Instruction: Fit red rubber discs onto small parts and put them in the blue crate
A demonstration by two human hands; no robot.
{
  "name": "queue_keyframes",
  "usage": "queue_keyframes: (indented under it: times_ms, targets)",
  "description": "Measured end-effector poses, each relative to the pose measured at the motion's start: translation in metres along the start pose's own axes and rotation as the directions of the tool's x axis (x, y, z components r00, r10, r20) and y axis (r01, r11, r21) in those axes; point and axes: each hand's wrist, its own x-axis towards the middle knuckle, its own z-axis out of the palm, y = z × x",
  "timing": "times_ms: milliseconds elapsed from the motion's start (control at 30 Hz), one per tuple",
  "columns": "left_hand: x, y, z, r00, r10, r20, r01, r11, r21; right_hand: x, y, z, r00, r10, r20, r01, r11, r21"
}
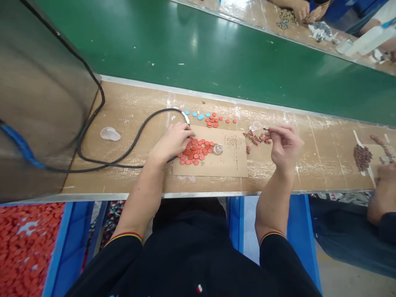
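A small dark piece (265, 128) is pinched by the right grip (286, 144), out at the tips of its thumb and finger. Just to the left of that grip, a heap of little red-brown parts (255, 138) is spread, with a clear plastic bit (255, 126) lying behind it.

A pile of red discs (194, 153) is reached by the left grip (177, 142), whose fingers are bent over the pile's left edge (whether a disc is held under them cannot be told). The pile is set on a flat brown card (213, 170), which is placed between the two grips. To the right of the pile, a small clear round thing (218, 149) and many tiny bits (234, 141) can be seen on the card.

Behind the card, some blue discs (200, 117) are laid near more red ones. A black cord (148, 123) is looped on the worktop (324, 165), left of the left grip. Far past both grips, a long green strip (185, 49) is seen. Well to the right of the right grip, a brown heap (362, 157) is placed near another person's hand (386, 175).
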Motion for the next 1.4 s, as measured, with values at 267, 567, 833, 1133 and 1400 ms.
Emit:
queue_keyframes:
  times_ms: [267, 567, 833, 1133, 1400]
  targets:
    - [0.001, -0.001, 0.002, 0.993, 0.057, 0.107, -0.051, 0.997, -0.054, 0.010, -0.027, 0.051, 0.969, -0.200, 0.144, 0.183, 0.976, 0.121]
    - [0.000, -0.005, 0.011, 0.995, 0.087, 0.037, -0.088, 0.996, 0.025, -0.003, -0.025, 0.049, 0.912, -0.183, 0.368, 0.108, 0.971, 0.214]
    - [-0.001, -0.006, 0.012, 0.995, 0.072, -0.067, -0.077, 0.994, -0.075, -0.006, -0.028, 0.049, 0.901, -0.142, 0.411, 0.040, 0.968, 0.248]
    - [0.003, 0.009, 0.012, 0.980, 0.020, -0.199, -0.072, 0.963, -0.258, -0.004, -0.043, 0.046, 0.801, -0.149, 0.580, 0.068, 0.985, 0.158]
    - [0.006, 0.017, 0.021, 0.929, -0.083, -0.360, -0.106, 0.874, -0.474, -0.005, -0.048, 0.054, 0.766, -0.268, 0.584, 0.164, 0.960, 0.225]
